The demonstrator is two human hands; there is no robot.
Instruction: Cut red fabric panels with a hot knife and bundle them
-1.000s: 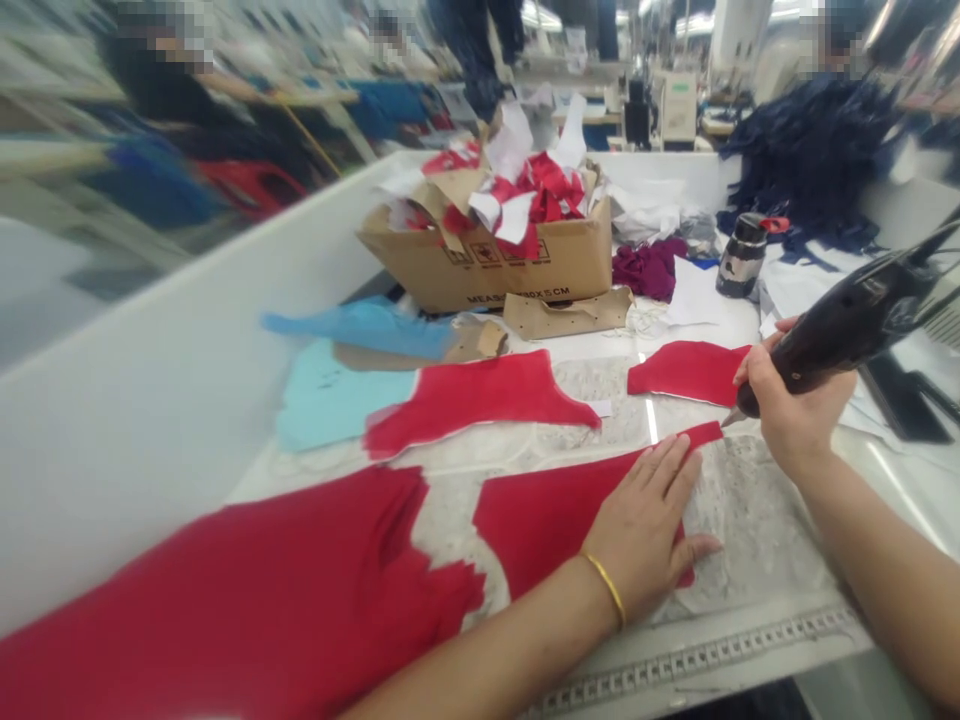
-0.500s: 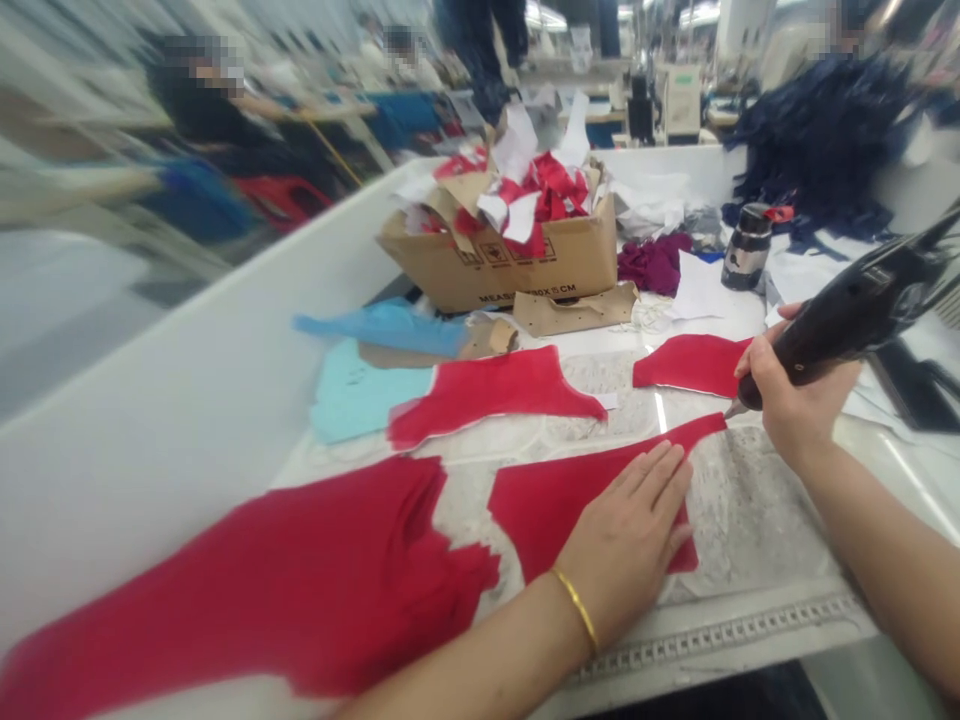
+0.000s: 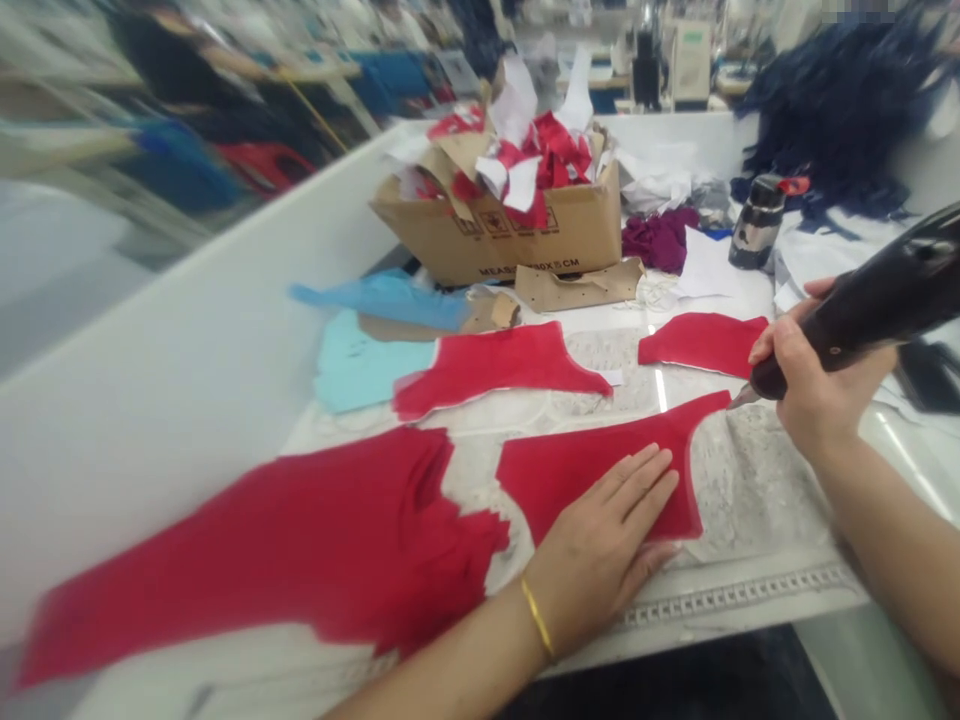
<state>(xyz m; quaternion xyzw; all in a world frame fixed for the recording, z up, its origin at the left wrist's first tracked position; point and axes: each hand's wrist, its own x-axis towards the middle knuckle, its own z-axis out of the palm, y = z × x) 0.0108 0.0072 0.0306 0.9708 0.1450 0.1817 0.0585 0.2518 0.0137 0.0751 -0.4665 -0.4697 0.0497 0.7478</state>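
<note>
Left fingers: straight and nearly together, flat on the red fabric panel with a narrow upper corner; thumb spread apart near its lower edge.
Right fingers: clamped on the black cylindrical handheld tool.
Metal tip: pointed, left of the right fingers, just beside the panel's narrow corner; couldn't tell if touching.
Panel position: flat on the mottled pale table, under the left fingers, stretching toward the right.
Other red cloth: long red fabric length with a jagged end, left of the left fingers; curved red fabric piece, beyond and left of them; small red fabric piece, just beyond the tip.
Pale ruled measuring strip: right of the left fingers, on the near side.
Corner control: judged weakest there, since the left fingers pressed well short of it; pressing closer, clear of the tip's line, seemed better.
Tip handling: a low, light approach along the edge looked safest against dragging or curling the cloth.
</note>
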